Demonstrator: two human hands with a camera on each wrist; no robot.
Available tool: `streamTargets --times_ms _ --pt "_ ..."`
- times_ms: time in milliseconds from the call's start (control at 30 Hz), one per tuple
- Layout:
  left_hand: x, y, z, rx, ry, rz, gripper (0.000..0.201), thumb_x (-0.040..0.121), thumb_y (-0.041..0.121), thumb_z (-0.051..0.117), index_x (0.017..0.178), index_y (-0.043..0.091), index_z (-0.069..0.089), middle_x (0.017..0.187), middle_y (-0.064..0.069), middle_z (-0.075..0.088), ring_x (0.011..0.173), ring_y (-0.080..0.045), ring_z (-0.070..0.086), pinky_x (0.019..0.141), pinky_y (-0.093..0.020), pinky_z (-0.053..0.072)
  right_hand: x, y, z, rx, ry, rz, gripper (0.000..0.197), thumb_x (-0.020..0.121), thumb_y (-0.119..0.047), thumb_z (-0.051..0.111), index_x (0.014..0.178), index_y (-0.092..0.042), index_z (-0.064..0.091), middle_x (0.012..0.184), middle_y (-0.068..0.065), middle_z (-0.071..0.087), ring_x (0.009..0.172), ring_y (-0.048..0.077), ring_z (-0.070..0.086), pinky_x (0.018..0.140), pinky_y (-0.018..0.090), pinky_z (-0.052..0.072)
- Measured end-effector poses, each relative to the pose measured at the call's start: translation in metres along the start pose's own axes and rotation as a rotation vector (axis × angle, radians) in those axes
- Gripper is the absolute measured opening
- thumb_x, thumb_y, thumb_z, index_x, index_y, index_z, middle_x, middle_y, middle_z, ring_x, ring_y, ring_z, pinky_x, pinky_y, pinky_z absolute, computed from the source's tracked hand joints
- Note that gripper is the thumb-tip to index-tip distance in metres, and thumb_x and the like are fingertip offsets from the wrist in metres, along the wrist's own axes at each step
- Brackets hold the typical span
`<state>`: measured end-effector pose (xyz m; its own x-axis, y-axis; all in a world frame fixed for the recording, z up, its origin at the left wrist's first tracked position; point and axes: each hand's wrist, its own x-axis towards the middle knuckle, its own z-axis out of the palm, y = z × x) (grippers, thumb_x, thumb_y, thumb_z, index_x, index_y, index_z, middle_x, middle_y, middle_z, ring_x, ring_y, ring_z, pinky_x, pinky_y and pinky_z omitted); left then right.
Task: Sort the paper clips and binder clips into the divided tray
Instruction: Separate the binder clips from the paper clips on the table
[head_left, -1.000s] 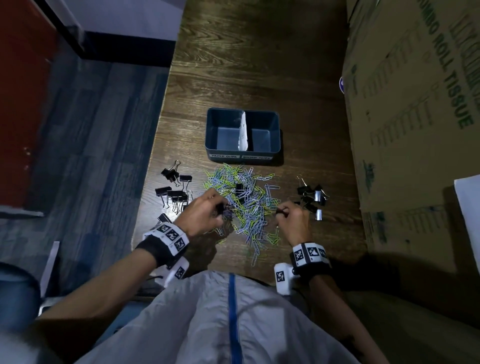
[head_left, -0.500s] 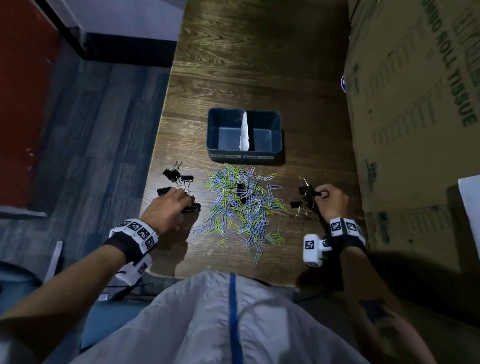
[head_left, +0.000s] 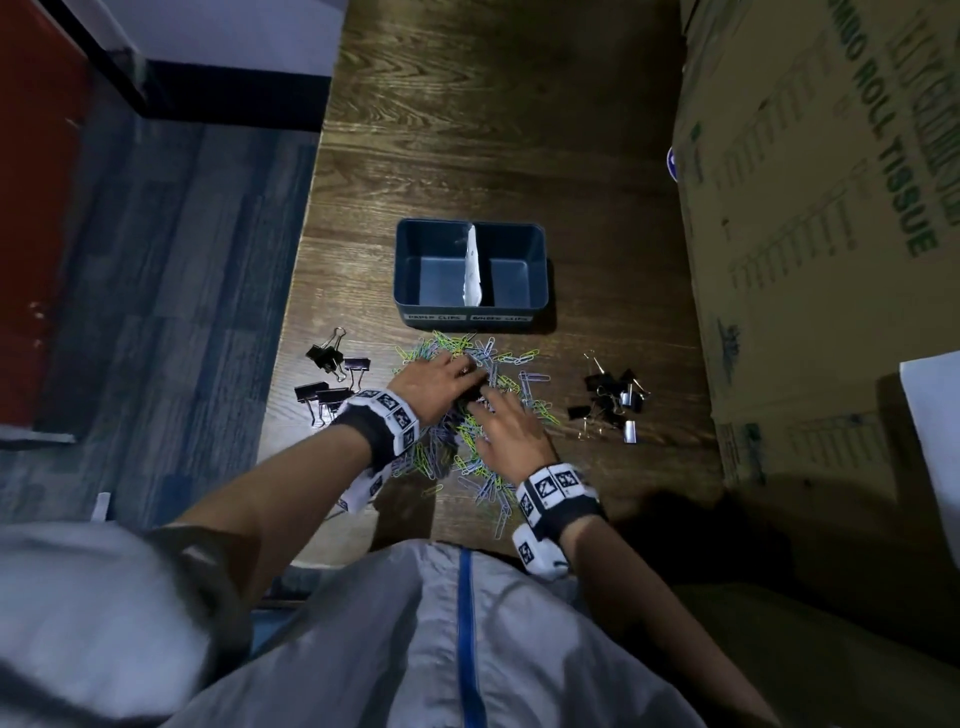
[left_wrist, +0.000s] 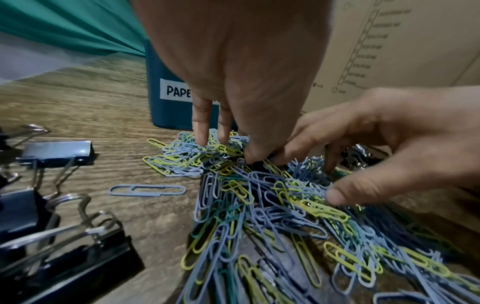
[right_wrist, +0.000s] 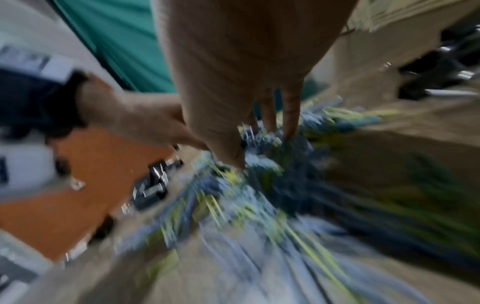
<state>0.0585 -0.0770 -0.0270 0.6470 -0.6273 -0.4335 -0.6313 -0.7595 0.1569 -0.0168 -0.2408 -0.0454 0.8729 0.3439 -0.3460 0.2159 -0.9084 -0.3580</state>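
Observation:
A blue divided tray (head_left: 415, 270) with a white divider stands on the wooden table; both compartments show a bare floor. In front of it lies a heap of blue, green and yellow paper clips (head_left: 467, 457) (left_wrist: 259, 216). My left hand (head_left: 470, 382) (left_wrist: 249, 158) reaches into the heap's middle, and its thumb and forefinger pinch a small black binder clip (left_wrist: 259, 164) half buried there. Close beside it, my right hand (head_left: 493, 410) (left_wrist: 309, 176) hovers with spread fingers touching the paper clips. The right wrist view is blurred.
Large black binder clips (head_left: 332, 384) (left_wrist: 59, 150) lie left of the heap near the table's left edge. A group of smaller binder clips (head_left: 613, 400) lies to the right. A tall cardboard box (head_left: 831, 260) walls off the right side.
Half a second ago each hand was out at a binder clip group on its own side. Both have come back to the middle of the paper clip heap.

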Motion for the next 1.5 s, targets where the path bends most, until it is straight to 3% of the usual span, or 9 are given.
streamTargets --times_ms 400,500,600,700,867,1033,1167,1300,1500 --pt "-0.006 0.003 0.025 -0.154 0.109 -0.159 0.049 0.086 0.022 0.068 0.129 0.011 0.047 0.129 -0.013 0.047 0.111 -0.029 0.051 0.077 -0.042 0.056 -0.024 0.049 0.005 0.141 0.260 0.095 0.019 0.086 -0.036 0.069 0.087 -0.018 0.071 0.106 -0.003 0.059 0.102 0.017 0.052 0.087 0.035 0.048" --pt "-0.011 0.011 0.029 -0.211 0.195 -0.116 0.046 0.080 0.007 0.072 0.121 0.009 0.051 0.109 -0.013 0.054 0.089 -0.027 0.057 0.061 -0.037 0.057 -0.008 0.040 -0.001 0.199 0.249 0.152 0.015 0.093 -0.023 0.064 0.106 -0.017 0.068 0.108 0.000 0.057 0.094 0.019 0.059 0.081 0.041 0.056" --pt "-0.016 0.018 0.039 -0.228 0.224 -0.089 0.063 0.070 -0.006 0.077 0.122 0.010 0.045 0.101 -0.011 0.057 0.072 -0.022 0.059 0.053 -0.028 0.055 0.009 0.033 -0.009 0.132 0.060 0.162 0.054 0.090 -0.004 0.062 0.139 -0.026 0.054 0.133 0.004 0.050 0.119 0.027 0.053 0.094 0.049 0.053" --pt "-0.024 0.028 0.036 -0.293 0.224 -0.093 0.069 0.069 -0.010 0.074 0.128 0.010 0.044 0.117 -0.011 0.050 0.077 -0.022 0.060 0.058 -0.027 0.055 0.018 0.029 -0.015 -0.006 -0.109 0.127 0.072 0.085 0.005 0.064 0.147 -0.030 0.047 0.148 0.005 0.038 0.136 0.028 0.038 0.104 0.044 0.045" --pt "-0.050 0.031 0.028 -0.461 0.269 -0.122 0.066 0.074 -0.014 0.062 0.132 0.013 0.050 0.119 -0.005 0.045 0.074 -0.010 0.047 0.060 -0.018 0.048 0.020 0.028 -0.012 0.009 -0.055 0.157 0.051 0.085 0.002 0.069 0.132 -0.013 0.056 0.144 0.008 0.045 0.128 0.029 0.049 0.102 0.040 0.049" --pt "-0.080 -0.012 0.026 -0.491 0.435 -0.372 0.033 0.085 0.012 0.070 0.117 0.016 0.065 0.110 -0.003 0.057 0.094 -0.019 0.056 0.070 -0.028 0.050 0.017 0.032 -0.015 0.175 0.003 0.236 0.034 0.081 0.001 0.074 0.102 -0.019 0.056 0.110 0.001 0.062 0.100 0.026 0.063 0.085 0.042 0.056" --pt "-0.103 -0.058 0.031 -0.520 0.296 -0.592 0.035 0.081 0.023 0.070 0.115 0.021 0.063 0.113 -0.007 0.062 0.103 -0.029 0.059 0.082 -0.041 0.052 0.015 0.031 -0.018 0.294 0.034 0.280 0.028 0.081 -0.014 0.080 0.103 -0.019 0.063 0.115 0.000 0.066 0.100 0.024 0.065 0.089 0.044 0.056" --pt "-0.118 -0.078 0.037 -0.477 0.159 -0.567 0.031 0.079 0.019 0.070 0.109 0.020 0.065 0.105 -0.006 0.065 0.099 -0.028 0.061 0.078 -0.041 0.052 0.014 0.033 -0.022 0.421 0.067 0.346 0.029 0.074 -0.021 0.087 0.082 -0.020 0.058 0.109 0.005 0.069 0.102 0.024 0.063 0.087 0.037 0.053" --pt "-0.120 -0.070 0.038 -0.288 0.180 -0.500 0.039 0.081 0.020 0.068 0.117 0.015 0.056 0.108 -0.007 0.056 0.100 -0.030 0.055 0.066 -0.040 0.048 0.011 0.036 -0.033 0.553 0.010 0.413 0.041 0.067 -0.021 0.092 0.097 -0.013 0.065 0.107 0.002 0.068 0.102 0.019 0.060 0.089 0.040 0.054"
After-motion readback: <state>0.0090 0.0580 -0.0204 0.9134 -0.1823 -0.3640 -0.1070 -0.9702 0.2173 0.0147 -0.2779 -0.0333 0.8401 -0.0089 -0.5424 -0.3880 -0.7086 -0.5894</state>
